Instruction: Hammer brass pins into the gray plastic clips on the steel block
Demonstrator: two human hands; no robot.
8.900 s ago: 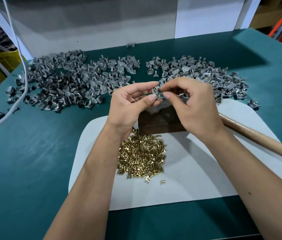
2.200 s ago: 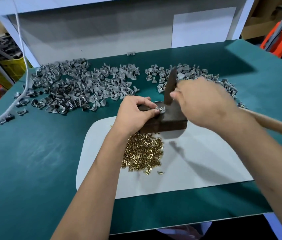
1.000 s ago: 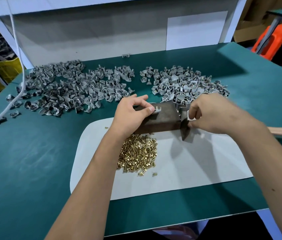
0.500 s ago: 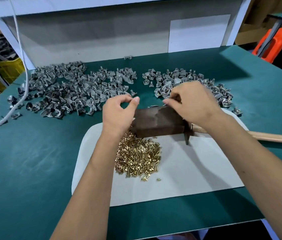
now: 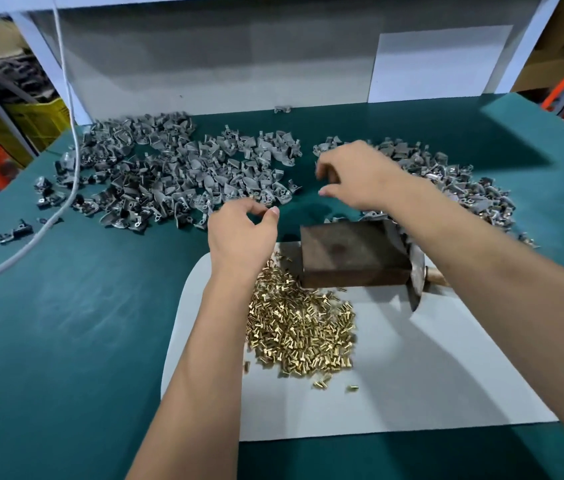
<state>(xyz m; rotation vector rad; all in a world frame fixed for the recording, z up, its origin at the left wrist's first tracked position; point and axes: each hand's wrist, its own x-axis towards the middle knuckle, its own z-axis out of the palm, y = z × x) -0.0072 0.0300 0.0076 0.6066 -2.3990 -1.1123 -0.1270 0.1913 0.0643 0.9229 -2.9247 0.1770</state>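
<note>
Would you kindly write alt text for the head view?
Both hands, left and right, hover with fingers curled, seemingly empty, over a green table behind a bare steel block. Brass pins lie heaped on a white mat; gray clips spread behind; a hammer rests beside the block.

Bright overhead light, soft shadows, motion-blurred right hand (image 5: pixel 360 174), wide-angle edge bending

Only one view is showing the scene; the head camera is looking forward and steeply down from above the green table (image 5: pixel 66 341); it is sitting near, with both forearms entering from the lower edge; the wide lens is bending the table edges; the white back panel (image 5: pixel 204 64) is filling the upper frame.
</note>
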